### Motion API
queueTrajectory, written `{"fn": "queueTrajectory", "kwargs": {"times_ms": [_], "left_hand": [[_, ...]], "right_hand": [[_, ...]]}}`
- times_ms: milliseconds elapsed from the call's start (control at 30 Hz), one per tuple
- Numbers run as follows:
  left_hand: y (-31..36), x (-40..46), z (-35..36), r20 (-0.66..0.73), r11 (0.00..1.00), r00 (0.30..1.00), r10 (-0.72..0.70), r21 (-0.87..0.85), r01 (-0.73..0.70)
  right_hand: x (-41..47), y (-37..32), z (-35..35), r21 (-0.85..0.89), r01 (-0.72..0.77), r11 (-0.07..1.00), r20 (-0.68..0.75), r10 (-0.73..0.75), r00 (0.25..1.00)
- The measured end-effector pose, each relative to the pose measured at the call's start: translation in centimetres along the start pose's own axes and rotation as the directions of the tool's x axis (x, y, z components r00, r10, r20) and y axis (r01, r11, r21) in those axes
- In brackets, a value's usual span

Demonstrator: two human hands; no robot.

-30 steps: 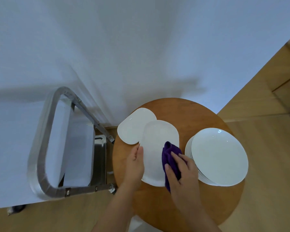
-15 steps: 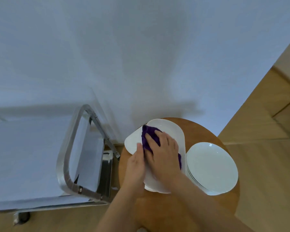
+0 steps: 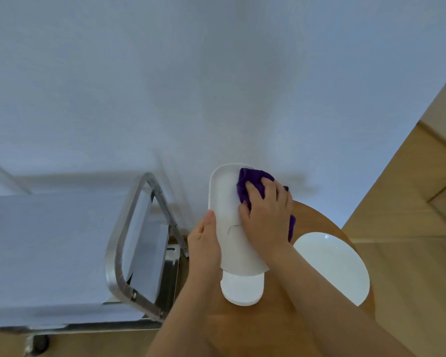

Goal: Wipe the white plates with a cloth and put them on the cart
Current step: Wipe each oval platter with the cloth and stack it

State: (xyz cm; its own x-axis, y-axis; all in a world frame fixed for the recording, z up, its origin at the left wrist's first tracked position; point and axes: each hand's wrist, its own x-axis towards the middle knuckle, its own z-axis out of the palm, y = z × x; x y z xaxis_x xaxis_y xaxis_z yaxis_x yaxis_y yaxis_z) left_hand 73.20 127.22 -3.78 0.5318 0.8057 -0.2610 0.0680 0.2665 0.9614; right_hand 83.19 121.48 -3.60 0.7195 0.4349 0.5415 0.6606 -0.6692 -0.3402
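Head view: a white oblong plate [image 3: 225,202] is held tilted above the round wooden bench [image 3: 263,328], its far end raised toward the white wall [image 3: 216,73]. The left hand [image 3: 204,243] holds the plate's left rim, thumb laid along the edge; the fingers behind the plate are hidden, so how far this grip is closed cannot be told for certain. The right hand [image 3: 265,215] presses a purple cloth [image 3: 251,182] against the plate's upper face, fingers curled over the bunched fabric, gripping it; part of the cloth hangs out on the right side of the hand. A thin dark mark shows on the plate just left of the right wrist. Beneath the held plate's near end, a second white oblong plate [image 3: 242,289] lies flat on the bench. To the right, partly behind the right forearm, a round white plate [image 3: 335,264] rests on the bench; whether it tops a stack cannot be told. Left of the bench stands the metal cart [image 3: 129,240], its tubular handle loop just beside the bench edge; its top surface looks pale and carries nothing visible. A dark caster [image 3: 39,342] shows at near left on the wooden floor [image 3: 410,228].
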Motion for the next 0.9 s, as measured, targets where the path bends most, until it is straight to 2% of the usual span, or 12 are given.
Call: {"fn": "queueTrajectory", "kwargs": {"times_ms": [133, 367, 467, 567, 667, 800, 900], "left_hand": [[0.7, 1.0, -0.6, -0.018, 0.998, 1.000, 0.002, -0.057, -0.003], [1.4, 1.8, -0.9, -0.021, 0.986, 1.000, -0.022, -0.167, 0.018], [1.6, 1.7, -1.0, 0.012, 0.977, 0.997, -0.078, -0.196, 0.078], [1.8, 1.5, -1.3, 0.095, 0.964, 0.984, -0.150, -0.209, 0.167], [2.3, 1.3, -1.4, 0.114, 0.979, 0.989, -0.098, -0.168, 0.116], [2.4, 0.7, -1.4, 0.076, 0.997, 0.994, 0.076, -0.005, -0.076], [2.1, -0.2, -1.4, 0.068, 0.995, 0.993, 0.101, -0.032, -0.099]], "right_hand": [[-2.5, -1.0, -0.6, 0.005, 0.024, 1.000, 0.039, -0.025, 0.999], [-5.4, -3.0, -2.3, 0.163, 0.101, 0.981, 0.055, -0.111, 0.992], [-6.3, -4.2, -2.6, 0.193, 0.155, 0.969, 0.080, -0.173, 0.982], [-6.2, -4.3, -2.5, 0.263, 0.145, 0.954, 0.119, -0.181, 0.976], [-5.1, -4.3, -2.3, 0.309, 0.155, 0.938, 0.135, -0.204, 0.970], [-1.8, -4.2, -2.1, 0.297, 0.174, 0.939, 0.061, -0.200, 0.978], [0.9, -3.3, -2.2, 0.327, 0.126, 0.937, 0.070, -0.157, 0.985]]}}
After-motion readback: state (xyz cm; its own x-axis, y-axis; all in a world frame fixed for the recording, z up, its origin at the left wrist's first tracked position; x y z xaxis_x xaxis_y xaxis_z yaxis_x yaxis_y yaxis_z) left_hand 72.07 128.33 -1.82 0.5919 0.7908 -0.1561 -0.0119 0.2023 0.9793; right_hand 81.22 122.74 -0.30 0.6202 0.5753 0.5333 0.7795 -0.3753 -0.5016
